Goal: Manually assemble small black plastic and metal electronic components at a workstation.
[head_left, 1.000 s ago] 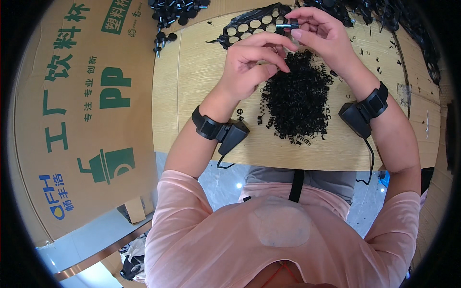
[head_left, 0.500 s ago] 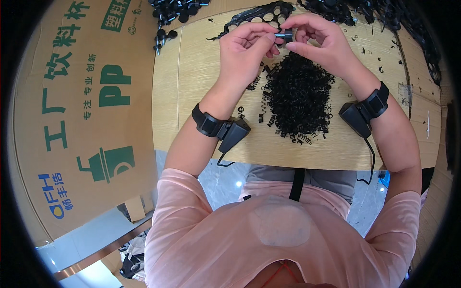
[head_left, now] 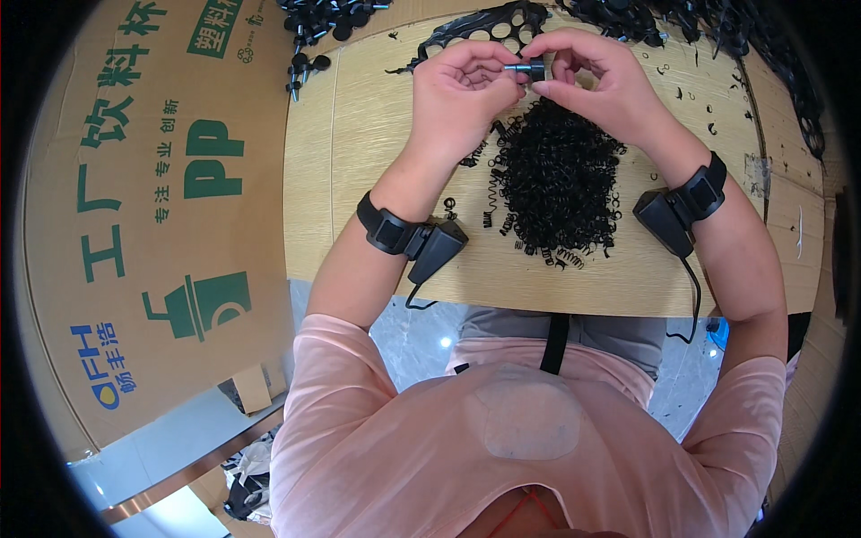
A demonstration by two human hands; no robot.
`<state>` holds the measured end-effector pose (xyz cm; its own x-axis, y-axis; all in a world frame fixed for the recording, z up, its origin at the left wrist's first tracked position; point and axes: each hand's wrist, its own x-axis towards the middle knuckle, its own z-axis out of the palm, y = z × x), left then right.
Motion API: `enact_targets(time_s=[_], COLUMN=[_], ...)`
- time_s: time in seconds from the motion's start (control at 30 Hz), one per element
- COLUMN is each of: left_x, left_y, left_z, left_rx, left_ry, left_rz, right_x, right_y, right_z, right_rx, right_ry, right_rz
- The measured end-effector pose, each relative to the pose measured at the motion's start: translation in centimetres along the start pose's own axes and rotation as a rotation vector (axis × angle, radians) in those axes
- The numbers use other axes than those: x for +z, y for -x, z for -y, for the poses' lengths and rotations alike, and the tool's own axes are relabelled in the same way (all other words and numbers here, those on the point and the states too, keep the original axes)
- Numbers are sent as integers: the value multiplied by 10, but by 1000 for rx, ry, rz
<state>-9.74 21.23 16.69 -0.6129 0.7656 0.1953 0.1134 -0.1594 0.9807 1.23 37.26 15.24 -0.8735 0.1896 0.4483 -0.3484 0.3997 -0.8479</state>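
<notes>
bolt (head_left: 533, 69): between my hands, just past the black curls (head_left: 558, 184) | right grip (head_left: 599, 73): nearly closed, pinching its black end | left grip (head_left: 462, 94): fingers curled at shank, can't tell if clamped | I'd hold it steady, shank level, fingertips light

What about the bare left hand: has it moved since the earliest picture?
Yes: the bare left hand has moved forward, farther from the near edge of the pale wooden table.
</notes>
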Motion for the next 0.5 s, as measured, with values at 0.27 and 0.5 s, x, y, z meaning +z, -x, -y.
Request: enact_targets(time_s=[0.27,0.5], left_x=[-1,-5], left_y=[-1,3], left_z=[3,3], left_rx=[60,375], left_ry=[-54,-262], left_rz=[60,-10], right_x=[-1,-6], right_y=[0,-1], right_z=[5,-2], right_rx=[53,94], right_ry=[-158,-218], right_rz=[-36,-20])
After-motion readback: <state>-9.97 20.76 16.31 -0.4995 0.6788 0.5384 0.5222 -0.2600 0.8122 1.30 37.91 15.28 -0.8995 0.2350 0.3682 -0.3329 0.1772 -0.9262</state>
